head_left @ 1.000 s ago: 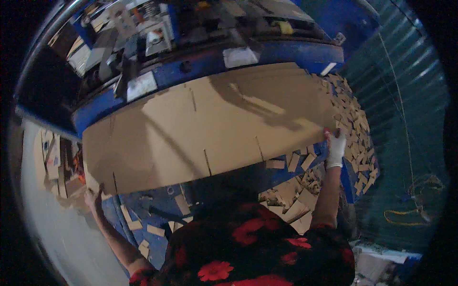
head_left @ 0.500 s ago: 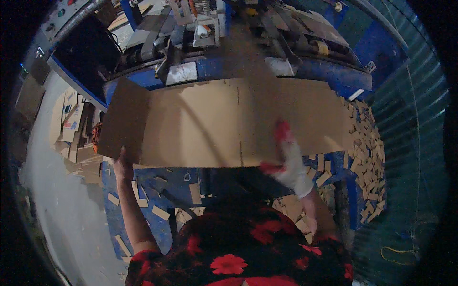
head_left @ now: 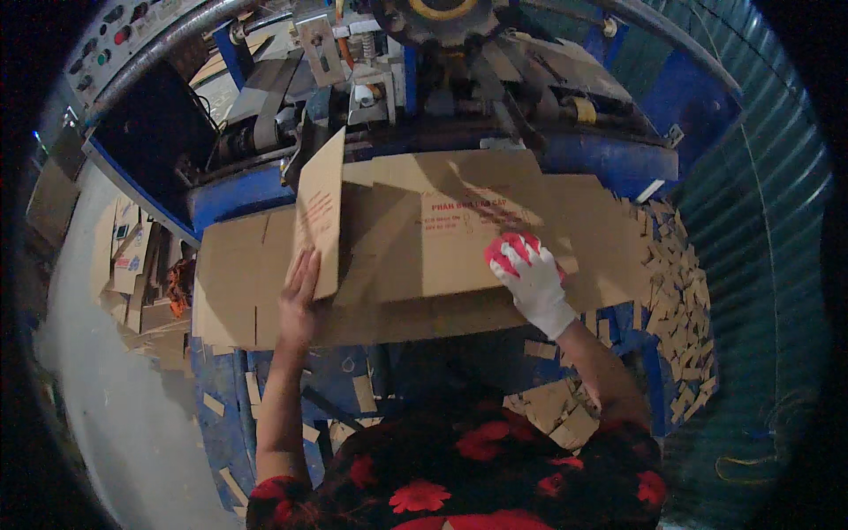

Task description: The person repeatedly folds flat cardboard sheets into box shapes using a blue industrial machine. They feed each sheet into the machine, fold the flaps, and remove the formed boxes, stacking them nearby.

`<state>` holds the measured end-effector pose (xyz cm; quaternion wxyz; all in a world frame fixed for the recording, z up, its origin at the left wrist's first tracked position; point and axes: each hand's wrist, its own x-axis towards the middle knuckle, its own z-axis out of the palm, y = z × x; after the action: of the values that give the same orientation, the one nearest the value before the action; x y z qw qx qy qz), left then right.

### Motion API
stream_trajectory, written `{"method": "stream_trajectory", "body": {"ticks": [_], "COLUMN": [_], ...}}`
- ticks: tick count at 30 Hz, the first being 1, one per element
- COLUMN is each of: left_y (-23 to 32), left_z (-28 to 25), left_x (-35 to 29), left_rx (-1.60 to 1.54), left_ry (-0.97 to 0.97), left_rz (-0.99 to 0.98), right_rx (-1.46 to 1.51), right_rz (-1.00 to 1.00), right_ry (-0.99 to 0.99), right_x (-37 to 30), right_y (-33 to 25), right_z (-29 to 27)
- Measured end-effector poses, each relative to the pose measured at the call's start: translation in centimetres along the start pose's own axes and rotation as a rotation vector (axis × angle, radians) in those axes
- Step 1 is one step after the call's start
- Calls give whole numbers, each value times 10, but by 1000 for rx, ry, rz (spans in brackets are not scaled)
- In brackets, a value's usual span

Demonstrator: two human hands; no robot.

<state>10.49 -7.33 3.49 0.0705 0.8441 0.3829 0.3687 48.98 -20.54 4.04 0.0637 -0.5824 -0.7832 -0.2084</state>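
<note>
A wide brown cardboard box blank (head_left: 402, 320) lies spread in front of me. On its left, a panel (head_left: 320, 212) with red print stands steeply folded up. My bare left hand (head_left: 302, 287) rests against the outer face of that panel near its lower edge, fingers stretched along it; its thumb is hidden. A second printed panel (head_left: 459, 256) lies folded over the middle of the blank. My right hand (head_left: 530, 278), in a white glove with red finger parts, presses on the right edge of this panel, fingers bent and a little apart.
Beyond the cardboard stands a blue machine (head_left: 609, 157) with rollers, belts and a dark round wheel (head_left: 442, 19). Small cardboard offcuts (head_left: 676, 309) heap up at the right. Stacked cardboard (head_left: 132, 243) stands at the left. A corrugated green wall (head_left: 760, 221) borders the right side.
The left panel has swung up and inward with my left hand. The right panel now lies over the middle, print showing. My right hand has come down onto it, and the blank sits lower in view.
</note>
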Motion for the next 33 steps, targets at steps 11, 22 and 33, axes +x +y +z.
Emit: {"method": "stream_trajectory", "body": {"ticks": [11,22,33], "left_y": [-104,-106,-111], "left_z": [98,138,-94], "left_x": [128,224,-68], "left_rx": [308,266,659], "left_ry": [-139,104,-101], "left_rz": [66,-143,-1203], "right_rx": [103,227,90], "right_rz": [38,8,839], "right_ry": [128,377,-184], "right_x": [125,236,-113], "right_y": [83,169,122], "right_z": [103,97,35]}}
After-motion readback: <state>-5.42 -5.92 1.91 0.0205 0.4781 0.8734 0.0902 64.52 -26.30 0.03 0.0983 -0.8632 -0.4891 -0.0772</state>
